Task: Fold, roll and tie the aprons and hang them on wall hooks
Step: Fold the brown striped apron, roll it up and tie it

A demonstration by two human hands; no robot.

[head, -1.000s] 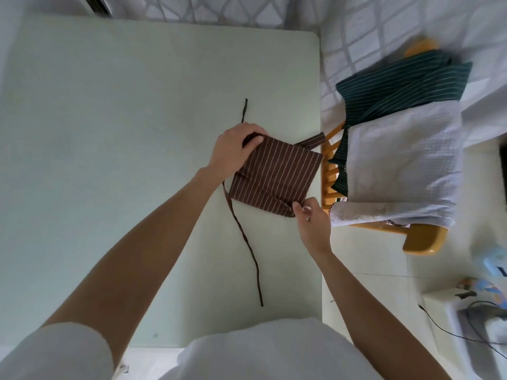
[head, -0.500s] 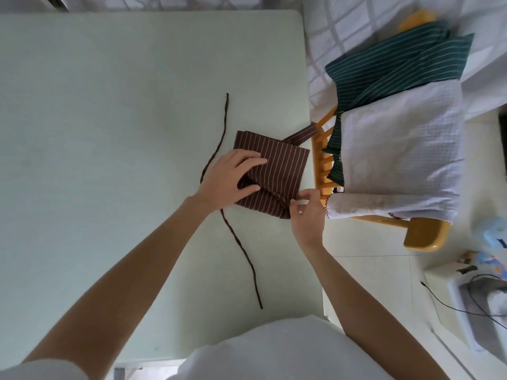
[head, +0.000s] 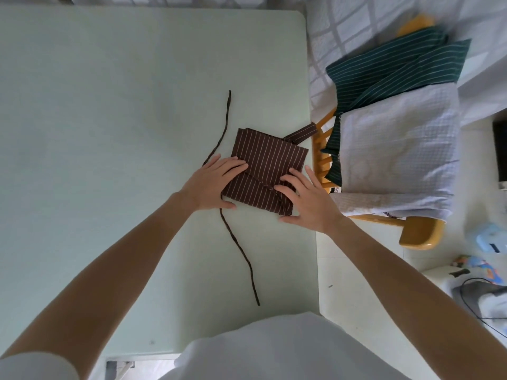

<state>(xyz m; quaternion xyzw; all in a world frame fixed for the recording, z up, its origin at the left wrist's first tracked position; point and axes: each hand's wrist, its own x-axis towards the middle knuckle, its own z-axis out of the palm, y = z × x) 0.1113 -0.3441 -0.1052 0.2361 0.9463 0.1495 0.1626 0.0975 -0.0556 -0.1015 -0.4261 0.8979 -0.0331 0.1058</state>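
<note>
apron (head: pixel 267 163): folded, near worktop (head: pixel 109 133) right edge | left hand (head: pixel 212 185), right hand (head: pixel 308 201): your grips released, fingers flat pressing its near edge to set the crease | strings (head: pixel 238 242) trail free for tying

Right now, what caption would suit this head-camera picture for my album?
Both hands, left and right, press flat on a folded brown striped apron on the pale green table.
</note>
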